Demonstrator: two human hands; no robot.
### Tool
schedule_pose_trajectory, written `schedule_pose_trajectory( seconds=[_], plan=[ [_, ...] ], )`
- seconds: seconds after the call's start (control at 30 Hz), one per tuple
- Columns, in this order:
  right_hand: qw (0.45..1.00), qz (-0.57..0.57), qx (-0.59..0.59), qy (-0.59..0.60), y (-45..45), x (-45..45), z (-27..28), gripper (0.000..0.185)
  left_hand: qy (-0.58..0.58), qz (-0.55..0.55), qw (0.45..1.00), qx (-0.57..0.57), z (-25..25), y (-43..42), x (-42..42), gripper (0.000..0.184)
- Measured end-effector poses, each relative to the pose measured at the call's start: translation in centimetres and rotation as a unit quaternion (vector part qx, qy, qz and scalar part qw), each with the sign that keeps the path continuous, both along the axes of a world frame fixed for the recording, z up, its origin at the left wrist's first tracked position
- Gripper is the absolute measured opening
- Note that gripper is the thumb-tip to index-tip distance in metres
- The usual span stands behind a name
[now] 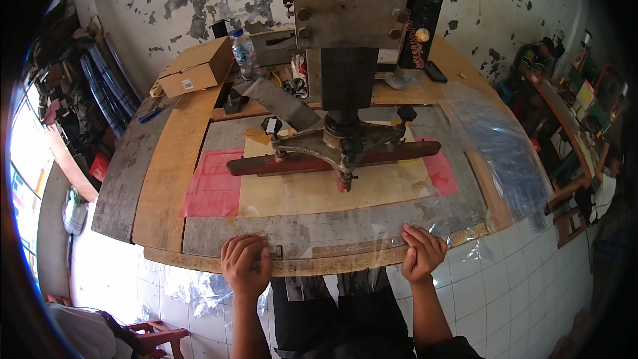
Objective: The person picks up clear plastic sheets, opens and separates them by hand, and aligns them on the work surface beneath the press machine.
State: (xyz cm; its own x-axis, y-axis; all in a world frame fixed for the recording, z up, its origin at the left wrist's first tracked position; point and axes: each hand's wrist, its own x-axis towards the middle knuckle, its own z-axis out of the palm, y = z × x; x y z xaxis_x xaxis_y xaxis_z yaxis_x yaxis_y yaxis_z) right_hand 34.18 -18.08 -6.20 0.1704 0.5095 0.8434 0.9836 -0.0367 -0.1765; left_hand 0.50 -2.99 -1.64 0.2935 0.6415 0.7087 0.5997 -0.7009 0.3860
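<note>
— Fingers curled and thumb in close on the right hand [423, 254]: that one's pinching the near part of a clear plastic sheet [339, 242]. The left hand [246, 262] is curled too, but film that see-through is hard to read, so I can't tell if it's got hold.

— Where's the sheet lying, then?

— Between the hands, along the front of the table [216, 238], glare all over it. Beyond that you've got the cream board [319, 199] with pink material [211, 189] at both ends, and the red-edged bar [389, 157] over it, hung from the big press [352, 0].

— And what would worry you, standing here?

— Creases, mostly. If one side gets pulled harder than the other, thin stuff like that would skew, or ruck up on that little dark block [278, 251] beside the left hand. Glare wouldn't help anyone spot a fold either.

— Fingers, though?

— Both hands are at the near edge, well apart from the bar, so fine as they are. But if somebody reached under to smooth a wrinkle and the bar dropped, that'd be a nasty nip. That's the one I'd lose sleep over.
</note>
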Motion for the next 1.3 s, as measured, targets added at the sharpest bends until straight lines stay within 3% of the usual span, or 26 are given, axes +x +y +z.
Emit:
schedule_pose_trajectory(
  seconds=[0.7, 0.97, 1.17, 1.3],
  plan=[
    [1.000, 0.019, -0.012, 0.022, -0.2, -0.6, 1.1, 0.031, -0.010, -0.004, 1.000, 0.015, 0.2, -0.2, -0.3, 0.007],
    [0.994, 0.052, -0.057, 0.078, -1.2, -1.1, 2.8, 0.014, -0.028, -0.008, 0.999, 0.024, 0.0, -0.4, -0.5, 0.007],
    [0.973, 0.094, -0.168, 0.129, -2.0, -0.3, 6.1, 0.020, -0.031, -0.013, 0.999, 0.017, -0.2, -0.5, -0.6, 0.006],
    [0.982, 0.060, -0.155, 0.093, 0.5, 2.4, 8.2, 0.029, -0.037, -0.007, 0.999, 0.023, -0.1, -0.5, -0.5, 0.007]
  ],
)
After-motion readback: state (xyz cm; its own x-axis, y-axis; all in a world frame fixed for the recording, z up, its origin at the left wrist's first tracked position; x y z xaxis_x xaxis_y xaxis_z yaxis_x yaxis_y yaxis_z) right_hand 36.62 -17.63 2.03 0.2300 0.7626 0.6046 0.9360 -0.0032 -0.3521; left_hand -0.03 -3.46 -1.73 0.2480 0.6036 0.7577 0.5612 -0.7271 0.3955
